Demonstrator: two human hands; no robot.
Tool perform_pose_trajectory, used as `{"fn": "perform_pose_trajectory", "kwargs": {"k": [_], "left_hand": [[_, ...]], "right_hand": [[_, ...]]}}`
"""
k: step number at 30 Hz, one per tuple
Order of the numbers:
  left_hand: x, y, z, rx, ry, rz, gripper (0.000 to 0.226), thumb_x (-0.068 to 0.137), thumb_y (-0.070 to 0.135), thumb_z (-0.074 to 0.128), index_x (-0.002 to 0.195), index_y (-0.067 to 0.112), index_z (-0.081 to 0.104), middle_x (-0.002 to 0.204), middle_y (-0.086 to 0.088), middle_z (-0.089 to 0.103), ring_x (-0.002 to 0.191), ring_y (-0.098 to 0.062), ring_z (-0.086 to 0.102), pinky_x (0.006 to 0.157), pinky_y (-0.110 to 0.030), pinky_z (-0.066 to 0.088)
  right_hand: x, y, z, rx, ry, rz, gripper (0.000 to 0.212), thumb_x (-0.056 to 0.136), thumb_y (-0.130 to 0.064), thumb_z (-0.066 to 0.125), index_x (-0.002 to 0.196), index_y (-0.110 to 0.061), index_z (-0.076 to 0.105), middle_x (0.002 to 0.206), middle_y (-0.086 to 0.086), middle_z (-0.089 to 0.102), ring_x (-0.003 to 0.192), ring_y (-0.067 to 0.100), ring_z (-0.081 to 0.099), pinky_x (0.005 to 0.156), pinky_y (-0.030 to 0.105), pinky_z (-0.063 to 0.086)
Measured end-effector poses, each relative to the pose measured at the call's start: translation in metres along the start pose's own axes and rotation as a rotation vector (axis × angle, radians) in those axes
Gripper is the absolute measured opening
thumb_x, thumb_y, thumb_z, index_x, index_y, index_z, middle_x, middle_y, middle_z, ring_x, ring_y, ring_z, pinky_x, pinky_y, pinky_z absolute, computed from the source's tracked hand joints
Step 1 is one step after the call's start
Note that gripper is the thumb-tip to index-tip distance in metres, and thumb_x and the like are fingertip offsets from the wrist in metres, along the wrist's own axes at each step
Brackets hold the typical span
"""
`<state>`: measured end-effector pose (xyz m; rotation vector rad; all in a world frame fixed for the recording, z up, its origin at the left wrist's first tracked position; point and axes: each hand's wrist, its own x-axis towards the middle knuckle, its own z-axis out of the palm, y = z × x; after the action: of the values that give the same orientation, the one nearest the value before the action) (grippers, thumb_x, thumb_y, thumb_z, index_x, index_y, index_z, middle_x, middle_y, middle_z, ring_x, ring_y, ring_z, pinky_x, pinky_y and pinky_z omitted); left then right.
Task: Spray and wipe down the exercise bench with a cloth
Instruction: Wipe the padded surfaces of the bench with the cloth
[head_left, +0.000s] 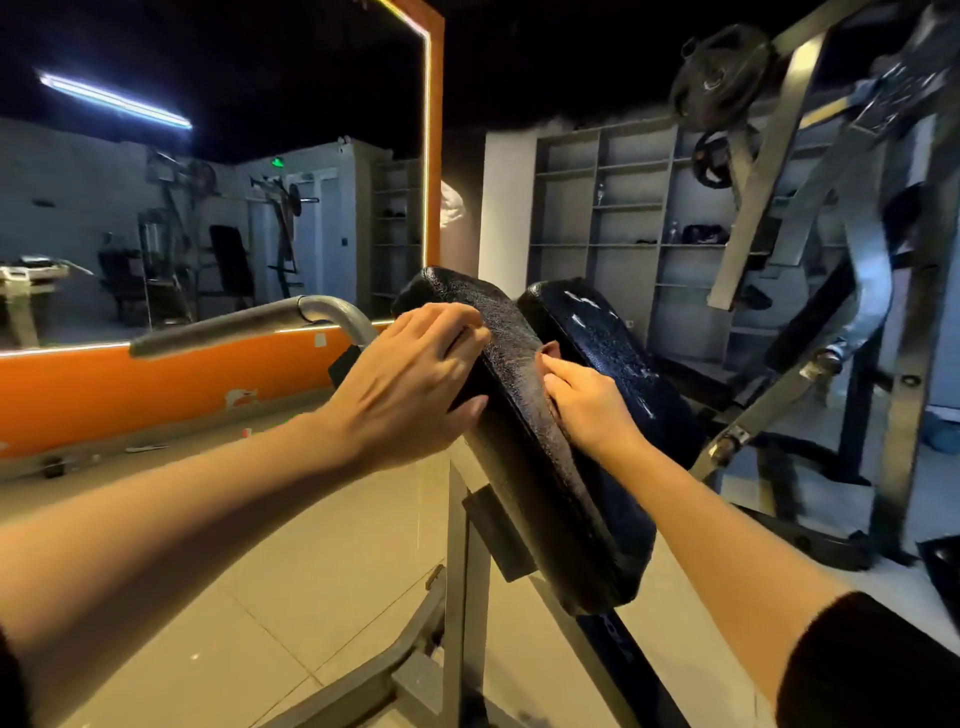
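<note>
The exercise bench here is two black padded cushions side by side on a grey metal frame, tilted steeply upward away from the camera. The near pad (540, 467) has a worn, cracked, grainy skin that catches the light along its upper face; its lower end is rounded and sits over the frame's upright post (457, 571). The far pad (602, 353) is glossier, with white glints or streaks on its top. A narrow gap runs between the two pads.

The left hand (410, 384) lies over the near pad's left edge, fingers curled over the top face and thumb pressed against the side, so it grasps the pad. The right hand (587, 405) rests at the gap between the pads, fingers bent and pushed down into it; whether it pinches anything there I cannot tell. No cloth can be made out in either hand.

A grey curved handle bar (244, 322) sticks out left of the pads, close to the left hand. Left of the frame lies open tiled floor (291, 545) running to an orange wall strip (156, 384) beneath a large mirror (208, 208). To the right, a weight machine (810, 312) with plates stands near the far pad, crowding that side. Grey shelves (613, 208) line the back wall.
</note>
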<state>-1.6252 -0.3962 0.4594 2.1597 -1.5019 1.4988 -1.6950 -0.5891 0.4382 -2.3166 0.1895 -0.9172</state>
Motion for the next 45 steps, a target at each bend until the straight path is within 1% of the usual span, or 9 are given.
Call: {"fn": "perform_pose_trajectory", "kwargs": {"k": [4,9,14,18,23,28,33,39,45], "left_hand": [[0.015,-0.036,0.007,-0.011,-0.022,-0.032,0.054,0.086,0.040,0.065,0.128,0.006,0.056,0.124,-0.013,0.055,0.109,-0.027,0.054,0.088,-0.036,0.050],[0.011,-0.040,0.018,-0.129,0.045,-0.118,0.052,0.088,0.041,0.053,0.129,0.008,0.051,0.127,-0.011,0.051,0.112,-0.024,0.049,0.089,-0.030,0.047],[0.009,-0.039,0.022,-0.174,0.188,-0.131,0.045,0.086,0.042,0.054,0.119,0.012,0.046,0.119,-0.004,0.045,0.102,-0.014,0.044,0.083,-0.021,0.039],[0.008,-0.039,0.019,-0.179,0.187,-0.148,0.046,0.085,0.046,0.045,0.116,0.012,0.046,0.117,-0.004,0.045,0.100,-0.016,0.046,0.081,-0.022,0.039],[0.006,-0.041,0.020,-0.163,0.175,-0.102,0.039,0.086,0.044,0.046,0.113,0.018,0.052,0.113,0.000,0.056,0.096,-0.012,0.050,0.084,-0.020,0.040],[0.004,-0.040,0.017,-0.199,0.170,-0.080,0.036,0.088,0.038,0.047,0.113,0.016,0.060,0.115,-0.003,0.061,0.102,-0.018,0.056,0.090,-0.028,0.044],[0.003,-0.040,0.017,-0.221,0.204,-0.093,0.030,0.089,0.037,0.047,0.107,0.015,0.056,0.108,-0.003,0.059,0.091,-0.013,0.052,0.083,-0.020,0.038],[0.001,-0.038,0.015,-0.190,0.174,-0.094,0.033,0.090,0.036,0.044,0.109,0.014,0.059,0.111,-0.004,0.059,0.095,-0.016,0.053,0.087,-0.020,0.033],[0.001,-0.040,0.017,-0.199,0.171,-0.052,0.032,0.093,0.035,0.043,0.110,0.015,0.060,0.112,-0.003,0.061,0.099,-0.016,0.056,0.090,-0.023,0.041]], "right_hand": [[0.008,-0.033,0.018,0.140,-0.089,-0.310,0.040,0.103,-0.019,0.038,0.143,-0.015,0.045,0.147,0.002,0.046,0.138,0.013,0.037,0.114,0.028,0.029],[0.060,-0.022,0.010,-0.083,-0.013,-0.096,0.039,0.102,-0.018,0.041,0.139,-0.020,0.053,0.142,0.001,0.053,0.133,0.020,0.045,0.108,0.026,0.032],[0.069,-0.058,0.027,0.096,-0.100,-0.394,0.037,0.103,-0.016,0.042,0.140,-0.016,0.050,0.146,0.001,0.049,0.135,0.013,0.041,0.113,0.028,0.031],[0.104,-0.030,0.015,-0.121,-0.043,-0.148,0.038,0.102,-0.020,0.043,0.139,-0.020,0.052,0.143,0.005,0.052,0.133,0.024,0.046,0.112,0.037,0.032],[0.079,-0.049,0.029,0.105,-0.131,-0.443,0.043,0.098,-0.026,0.042,0.140,-0.023,0.048,0.146,-0.005,0.048,0.137,0.006,0.038,0.114,0.023,0.029],[0.113,-0.034,0.016,-0.077,-0.043,-0.158,0.036,0.101,-0.017,0.044,0.134,-0.023,0.057,0.137,0.001,0.057,0.130,0.020,0.049,0.110,0.034,0.033],[0.083,-0.072,0.031,0.152,-0.171,-0.448,0.035,0.103,-0.017,0.043,0.136,-0.019,0.054,0.143,-0.004,0.052,0.134,0.006,0.041,0.112,0.023,0.031],[0.113,-0.039,0.018,-0.130,-0.043,-0.145,0.037,0.103,-0.022,0.041,0.138,-0.024,0.052,0.142,0.000,0.053,0.133,0.020,0.046,0.111,0.036,0.032],[0.082,-0.035,0.024,0.051,-0.109,-0.397,0.040,0.102,-0.026,0.041,0.141,-0.026,0.047,0.143,-0.010,0.048,0.135,0.002,0.038,0.113,0.020,0.028]]}}
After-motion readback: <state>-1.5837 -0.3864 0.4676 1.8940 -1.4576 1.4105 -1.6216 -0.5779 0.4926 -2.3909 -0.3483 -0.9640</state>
